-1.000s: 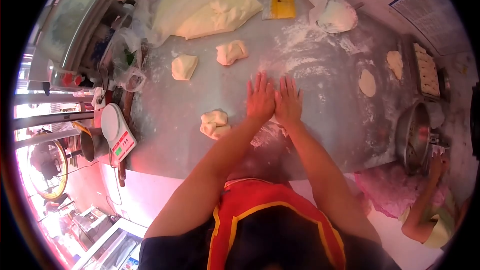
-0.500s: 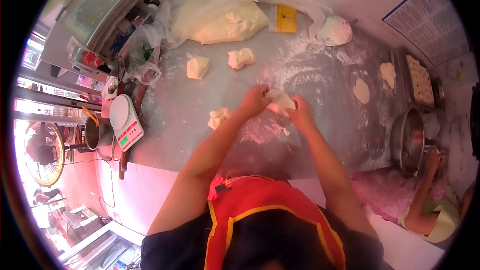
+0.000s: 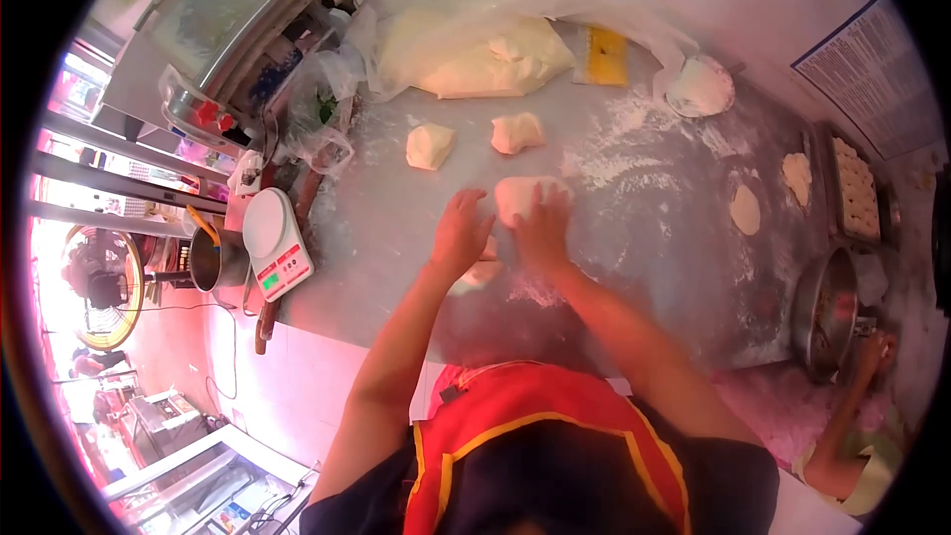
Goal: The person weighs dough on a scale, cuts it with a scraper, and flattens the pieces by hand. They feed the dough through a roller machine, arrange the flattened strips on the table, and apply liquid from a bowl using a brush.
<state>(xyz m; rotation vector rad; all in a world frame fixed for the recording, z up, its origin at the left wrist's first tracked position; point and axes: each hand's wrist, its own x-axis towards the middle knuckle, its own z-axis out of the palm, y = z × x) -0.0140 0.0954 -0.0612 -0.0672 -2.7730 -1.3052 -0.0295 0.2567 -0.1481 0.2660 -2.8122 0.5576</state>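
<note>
A flattened white piece of dough (image 3: 517, 196) lies on the grey work table (image 3: 386, 267). My right hand (image 3: 543, 233) rests on it with fingers stretched out and apart. To its left, my left hand (image 3: 462, 236) hovers open over the table, holding nothing. Another dough lump (image 3: 477, 277) shows partly behind my left hand and wrist. Two more dough lumps, one at left (image 3: 430, 146) and one at right (image 3: 518, 133), sit farther back. Loose flour (image 3: 639, 163) is spread over the tabletop to the right.
A large bagged dough mass (image 3: 466, 54) lies at the back, near a yellow packet (image 3: 606, 55) and a flour bag (image 3: 701, 87). A digital scale (image 3: 277, 243) stands left. At right are flat dough pieces (image 3: 745, 210), a filled tray (image 3: 856, 190), a metal bowl (image 3: 825, 312) and another person's arm (image 3: 850, 416).
Both hands held the dough piece between them before. Now it lies on the table under my right hand, and my left hand has let go and moved left. The view has shifted slightly.
</note>
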